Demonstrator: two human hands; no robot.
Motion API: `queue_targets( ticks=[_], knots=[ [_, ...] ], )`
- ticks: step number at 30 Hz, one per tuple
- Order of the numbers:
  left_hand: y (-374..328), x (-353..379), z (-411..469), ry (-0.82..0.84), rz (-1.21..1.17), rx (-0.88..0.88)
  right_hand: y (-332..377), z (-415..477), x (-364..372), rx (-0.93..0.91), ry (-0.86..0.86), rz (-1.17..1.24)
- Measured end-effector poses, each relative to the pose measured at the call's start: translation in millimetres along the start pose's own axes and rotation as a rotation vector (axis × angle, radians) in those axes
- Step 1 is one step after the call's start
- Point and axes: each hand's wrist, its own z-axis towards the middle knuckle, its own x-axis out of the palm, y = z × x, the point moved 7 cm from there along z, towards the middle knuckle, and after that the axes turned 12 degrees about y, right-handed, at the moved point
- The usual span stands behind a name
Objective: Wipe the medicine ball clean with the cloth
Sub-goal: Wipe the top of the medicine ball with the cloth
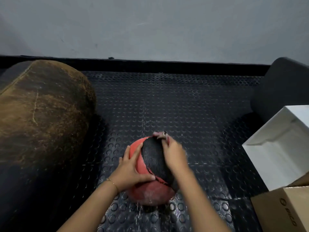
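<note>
Red-and-black textured rubber medicine ball is sitting on the black studded rubber floor mat, at 6 o'clock in view.

Left hand is bracing the ball's 9 o'clock flank, fingers spread flat, thumb lying along the seam. Right hand, motion-blurred, is pressing a bunched pinkish-grey cloth onto the 1 o'clock shoulder, fingers appearing to be curling round it.

Ball is probably handling heavy and firm. The pebbled black panel is looking grippy, and the ball is apt to be rolling unless braced, so holding low on both flanks seems best. Whitish dust is showing on the lower red panel.

Worn brown leather bag is crowding 9 o'clock. White box and cardboard box are closing off 3 to 4 o'clock. Open mat is running toward 12, up to the grey wall.
</note>
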Motion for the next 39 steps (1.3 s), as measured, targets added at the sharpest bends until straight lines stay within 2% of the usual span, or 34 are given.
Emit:
queue_targets(
  ticks=[2, 3, 5, 9, 12, 14, 16, 19, 24, 26, 29, 30, 32, 36, 37, 39],
  knots=[
    [-2.2, -3.0, 2.9, 0.016, -0.038, -0.004, -22.0, 46.6, -8.0, 0.169, 0.118, 0.176],
    [-2.9, -5.9, 4.6, 0.014, -0.05, -0.004, -38.3, 56.6, -7.4, 0.211, 0.109, 0.272],
    [-5.4, -9.7, 9.9, 0.015, -0.056, -0.013, -70.7, 41.3, -10.1, 0.26, -0.028, 0.39],
    [-14.5, -16.7, 26.7, 0.03, -0.05, -0.021, -109.0, -58.4, 19.8, 0.297, -0.282, 0.58],
    [-14.5, -17.0, 34.1, 0.029, -0.045, -0.021, -62.0, -101.7, 41.7, 0.041, -0.31, 0.442],
    [-10.9, -14.8, 31.5, 0.02, -0.047, -0.019, -31.3, -80.6, 29.2, -0.061, -0.283, 0.309],
    [-9.3, -13.7, 25.6, 0.016, -0.074, -0.019, -22.7, -32.7, 8.1, -0.075, -0.229, 0.198],
    [-15.7, -15.8, 20.4, -0.001, -0.137, -0.016, -32.4, 3.4, -4.9, 0.044, -0.182, 0.228],
    [-13.1, -12.2, 16.8, -0.04, -0.122, -0.03, -13.9, -77.7, 26.3, -0.253, -0.198, 0.054],
    [-10.8, -5.7, 14.4, -0.06, -0.086, -0.063, -23.8, -52.8, 15.3, -0.201, -0.153, 0.085],
    [-10.9, -2.6, 16.5, -0.058, -0.112, -0.121, -38.7, -0.1, -14.4, 0.148, -0.109, 0.235],
    [-11.8, -5.5, 16.6, -0.059, -0.139, -0.126, -37.6, 0.1, -16.3, 0.19, -0.121, 0.271],
    [-13.0, -13.7, 17.8, -0.058, -0.21, -0.117, -24.8, -24.5, -3.2, 0.087, -0.163, 0.243],
    [-12.7, -13.8, 10.7, -0.095, -0.248, -0.103, -3.7, -78.3, 34.2, -0.14, -0.12, 0.057],
    [-12.3, -10.1, 7.4, -0.117, -0.255, -0.097, -7.2, -69.1, 26.8, -0.125, -0.119, 0.071],
    [-7.1, -5.7, 0.8, -0.132, -0.243, -0.097, -21.9, -35.9, 4.7, 0.022, -0.121, 0.17]
  ],
)
